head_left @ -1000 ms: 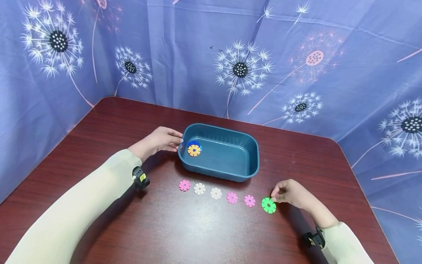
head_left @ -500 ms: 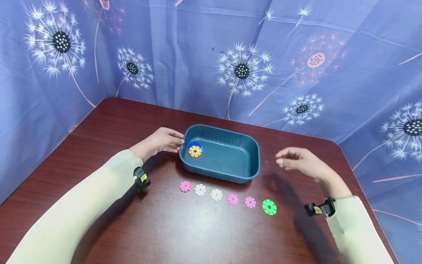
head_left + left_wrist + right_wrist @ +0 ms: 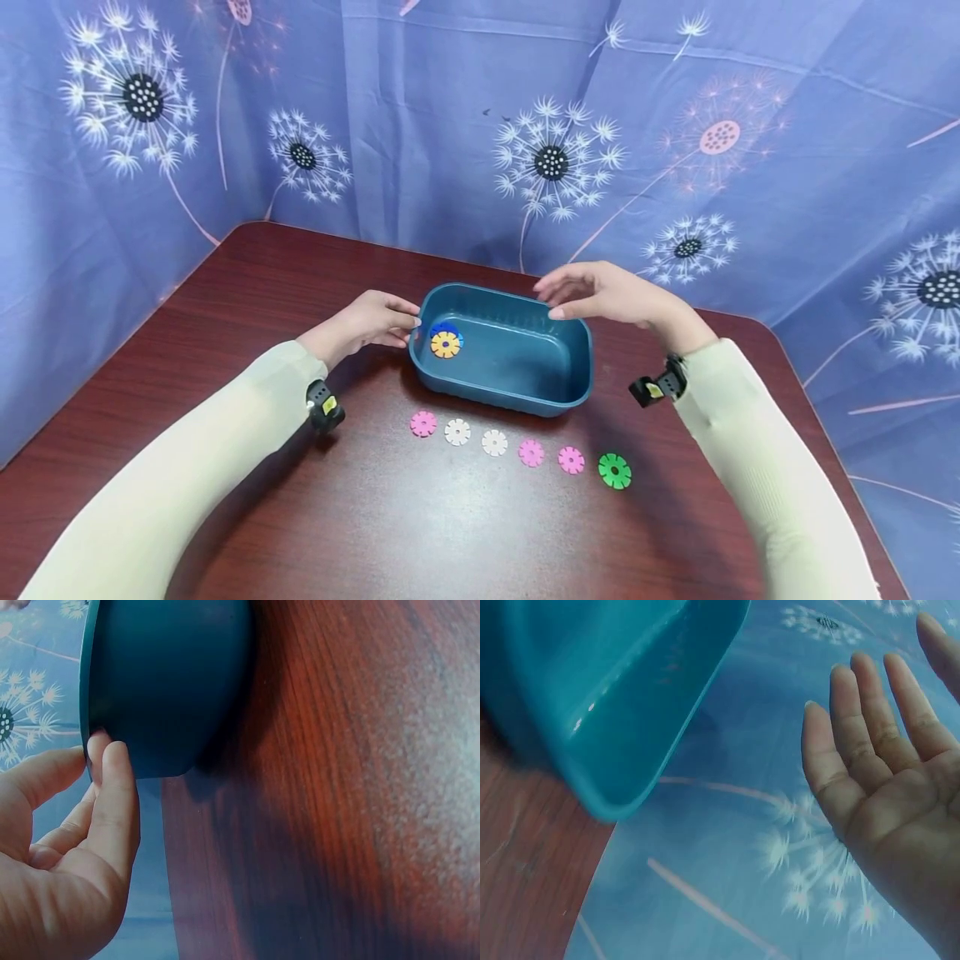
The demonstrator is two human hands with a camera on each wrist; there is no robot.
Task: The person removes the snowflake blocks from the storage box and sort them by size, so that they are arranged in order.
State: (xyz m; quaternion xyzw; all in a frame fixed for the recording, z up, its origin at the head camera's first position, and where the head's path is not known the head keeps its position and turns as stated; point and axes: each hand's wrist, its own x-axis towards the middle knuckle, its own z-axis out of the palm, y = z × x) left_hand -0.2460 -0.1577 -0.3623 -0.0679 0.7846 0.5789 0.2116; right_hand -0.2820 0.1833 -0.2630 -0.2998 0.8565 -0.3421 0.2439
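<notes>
A dark teal plastic basin (image 3: 510, 402) stands on the table, and my left hand (image 3: 367, 321) grips its left end; the left wrist view shows the thumb and fingers pinching the rim. Above the basin's far right corner hovers my right hand (image 3: 607, 292), fingers loosely spread and holding nothing, its bare palm (image 3: 915, 802) visible in the right wrist view. Inside the basin, at the left, a yellow notched disc (image 3: 445, 344) overlaps blue ones (image 3: 446, 327). In front lies a row of flower-shaped notched discs: pink (image 3: 423, 423), white (image 3: 457, 432) and, at the right end, green (image 3: 615, 471).
The dark red wooden table (image 3: 345, 517) reaches back to a blue curtain (image 3: 420, 125) with dandelion prints, which also hangs along both sides. Each wrist wears a black strap with a small camera (image 3: 324, 407).
My right hand has let go of the green disc, lifted away and moved left and back to above the basin's far right corner. The left hand stays at the rim.
</notes>
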